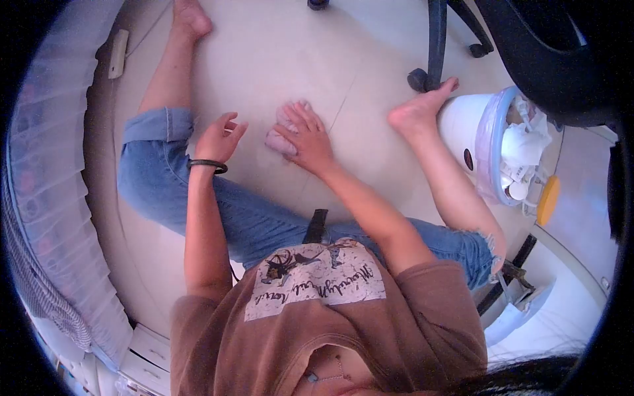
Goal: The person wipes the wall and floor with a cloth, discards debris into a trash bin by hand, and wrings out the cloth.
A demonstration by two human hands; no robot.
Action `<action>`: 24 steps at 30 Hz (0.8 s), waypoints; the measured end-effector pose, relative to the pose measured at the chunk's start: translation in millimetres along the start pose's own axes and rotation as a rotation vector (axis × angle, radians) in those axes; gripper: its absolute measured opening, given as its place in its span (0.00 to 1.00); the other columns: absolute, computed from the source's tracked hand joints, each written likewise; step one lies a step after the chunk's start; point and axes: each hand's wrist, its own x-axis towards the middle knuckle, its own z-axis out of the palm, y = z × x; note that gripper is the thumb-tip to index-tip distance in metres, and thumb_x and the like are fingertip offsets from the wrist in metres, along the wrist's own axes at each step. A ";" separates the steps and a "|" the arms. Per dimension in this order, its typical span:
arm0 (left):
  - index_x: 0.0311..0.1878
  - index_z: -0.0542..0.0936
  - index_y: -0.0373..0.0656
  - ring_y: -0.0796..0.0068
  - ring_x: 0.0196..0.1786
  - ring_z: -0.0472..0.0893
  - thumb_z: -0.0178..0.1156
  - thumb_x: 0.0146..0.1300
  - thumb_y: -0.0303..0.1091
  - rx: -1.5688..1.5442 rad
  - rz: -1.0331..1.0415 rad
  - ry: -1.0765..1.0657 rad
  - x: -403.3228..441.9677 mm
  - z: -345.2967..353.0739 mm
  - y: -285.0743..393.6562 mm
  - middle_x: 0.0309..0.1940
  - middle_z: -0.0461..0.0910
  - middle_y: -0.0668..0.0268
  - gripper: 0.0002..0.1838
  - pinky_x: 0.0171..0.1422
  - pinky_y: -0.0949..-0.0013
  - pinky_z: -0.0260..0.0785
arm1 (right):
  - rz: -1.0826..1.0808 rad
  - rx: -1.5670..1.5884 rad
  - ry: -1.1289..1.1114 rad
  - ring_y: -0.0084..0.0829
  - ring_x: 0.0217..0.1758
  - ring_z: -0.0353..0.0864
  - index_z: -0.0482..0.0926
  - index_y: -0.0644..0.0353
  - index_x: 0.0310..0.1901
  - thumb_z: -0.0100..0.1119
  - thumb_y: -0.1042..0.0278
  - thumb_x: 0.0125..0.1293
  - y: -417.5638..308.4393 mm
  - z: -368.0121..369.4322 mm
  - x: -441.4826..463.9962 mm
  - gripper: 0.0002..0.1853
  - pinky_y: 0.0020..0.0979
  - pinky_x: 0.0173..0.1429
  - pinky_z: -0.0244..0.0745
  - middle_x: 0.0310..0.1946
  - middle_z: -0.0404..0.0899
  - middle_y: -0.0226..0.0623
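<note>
A crumpled pinkish cloth (282, 140) lies on the pale floor (264, 86) between my spread legs. My right hand (309, 140) is on top of it, fingers over the cloth and pressing it to the floor. My left hand (222, 137), with a dark band at the wrist, hovers near my left knee, to the left of the cloth. Its fingers are loosely bent and apart, with nothing in them.
By my right foot (419, 113) a white bin (459, 125) full of waste lies or leans. A black wheeled chair base (436, 46) is at the upper right. A white curtain (63, 165) hangs along the left, near a power strip (119, 54).
</note>
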 end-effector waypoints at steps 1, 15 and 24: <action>0.57 0.74 0.38 0.67 0.41 0.82 0.59 0.63 0.46 -0.014 0.007 0.010 -2.2 -1.1 6.1 0.40 0.82 0.56 0.25 0.47 0.66 0.73 | -0.030 -0.029 0.001 0.40 0.72 0.53 0.75 0.39 0.56 0.67 0.57 0.44 5.2 -0.9 -5.4 0.31 0.46 0.71 0.51 0.68 0.59 0.33; 0.51 0.77 0.34 0.73 0.35 0.82 0.61 0.63 0.43 -0.144 0.141 0.122 -10.8 12.5 8.6 0.31 0.83 0.60 0.21 0.40 0.70 0.73 | 0.198 -0.007 -0.176 0.41 0.43 0.75 0.78 0.47 0.45 0.57 0.68 0.56 -10.2 -8.0 -29.1 0.13 0.38 0.41 0.76 0.48 0.75 0.43; 0.47 0.79 0.35 0.66 0.39 0.82 0.60 0.62 0.46 -0.285 0.149 0.128 -7.8 40.2 2.6 0.35 0.83 0.55 0.22 0.46 0.67 0.73 | 0.872 1.877 0.091 0.33 0.47 0.79 0.72 0.63 0.53 0.54 0.75 0.59 12.7 -77.7 -57.6 0.19 0.34 0.50 0.76 0.45 0.77 0.36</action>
